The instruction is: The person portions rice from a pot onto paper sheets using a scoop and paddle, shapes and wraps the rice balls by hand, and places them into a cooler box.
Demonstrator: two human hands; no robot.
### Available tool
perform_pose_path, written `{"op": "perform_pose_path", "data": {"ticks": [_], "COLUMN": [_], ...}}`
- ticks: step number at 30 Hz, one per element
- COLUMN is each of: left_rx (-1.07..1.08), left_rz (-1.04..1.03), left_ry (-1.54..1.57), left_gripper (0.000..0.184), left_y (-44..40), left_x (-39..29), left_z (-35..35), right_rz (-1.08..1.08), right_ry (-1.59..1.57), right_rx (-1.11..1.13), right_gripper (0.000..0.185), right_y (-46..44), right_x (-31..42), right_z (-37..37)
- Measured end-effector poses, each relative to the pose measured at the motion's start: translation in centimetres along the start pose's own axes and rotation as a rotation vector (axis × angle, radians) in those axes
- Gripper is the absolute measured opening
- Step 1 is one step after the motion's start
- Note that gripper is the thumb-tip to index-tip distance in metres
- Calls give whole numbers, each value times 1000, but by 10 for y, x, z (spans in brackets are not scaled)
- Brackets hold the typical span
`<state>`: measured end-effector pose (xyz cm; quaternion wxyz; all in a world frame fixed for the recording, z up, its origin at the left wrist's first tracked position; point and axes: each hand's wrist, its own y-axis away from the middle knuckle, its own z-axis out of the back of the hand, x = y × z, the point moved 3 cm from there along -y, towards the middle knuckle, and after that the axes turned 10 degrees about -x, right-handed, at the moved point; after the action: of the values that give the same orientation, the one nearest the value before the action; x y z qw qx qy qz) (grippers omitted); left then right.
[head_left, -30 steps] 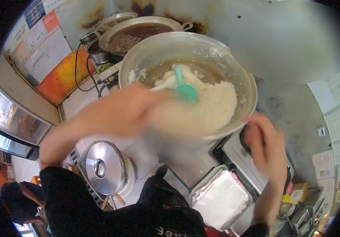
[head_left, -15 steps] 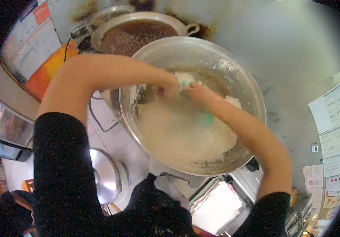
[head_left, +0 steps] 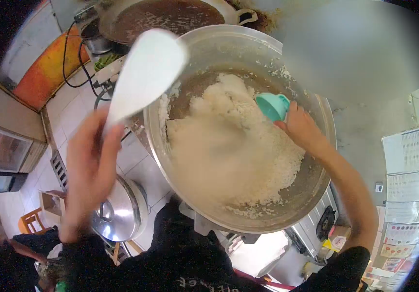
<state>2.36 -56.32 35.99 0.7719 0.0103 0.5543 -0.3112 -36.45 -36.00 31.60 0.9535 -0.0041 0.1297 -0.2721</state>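
In the head view, my left hand [head_left: 89, 168] is wrapped round the handle of a white rice paddle [head_left: 153, 68]. Its broad blade points up, over the left rim of a large metal pot [head_left: 311, 199]. Inside the pot lies a mound of white rice [head_left: 277, 163], with steam blurring its middle. My right hand [head_left: 303, 125] grips a teal scoop [head_left: 272, 105] over the rice, near the pot's right wall. Whether the scoop touches the rice I cannot tell. Grains cling to the pot's inner wall.
A wide pan of brown liquid [head_left: 165, 22] stands behind the pot. At the lower left is a shiny round metal lid [head_left: 117, 214]. A white stack [head_left: 260, 253] lies below the pot, beside a stove burner [head_left: 325, 224]. Papers [head_left: 404, 187] hang on the right wall.
My hands were close together over the rice. The left has moved left and down, out of the pot, with the paddle raised; the right has moved right with the scoop. The view has shifted.
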Motion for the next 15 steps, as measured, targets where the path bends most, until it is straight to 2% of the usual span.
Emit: {"op": "perform_pose_path", "data": {"ticks": [1, 5, 8, 10, 11, 12, 13, 15], "left_rx": [-47, -169, -271, -247, -231, -221, -246, -289], "left_rz": [108, 240, 386, 427, 446, 441, 372, 310], "left_ry": [45, 317, 557, 599, 650, 655, 653, 669], "left_gripper": [23, 28, 37, 38, 40, 40, 40, 40], "left_y": [23, 105, 137, 146, 148, 148, 148, 148], "left_x": [17, 44, 33, 26, 23, 24, 26, 23], "left_z": [-2, -47, -68, -73, -74, -77, -81, -83], "right_rz": [-8, 23, 87, 211, 196, 257, 324, 306], "right_ry": [-4, 176, 177, 83, 80, -7, -92, -186], "right_rx": [30, 135, 233, 340, 348, 455, 559, 647], "right_gripper": [54, 59, 63, 74, 74, 80, 85, 86], "right_y": [-7, -28, -31, -21, -12, -3, 4, 14], "right_x": [2, 24, 31, 32, 35, 46, 63, 93], "right_z": [4, 0, -22, -29, -31, -35, -33, -1]}}
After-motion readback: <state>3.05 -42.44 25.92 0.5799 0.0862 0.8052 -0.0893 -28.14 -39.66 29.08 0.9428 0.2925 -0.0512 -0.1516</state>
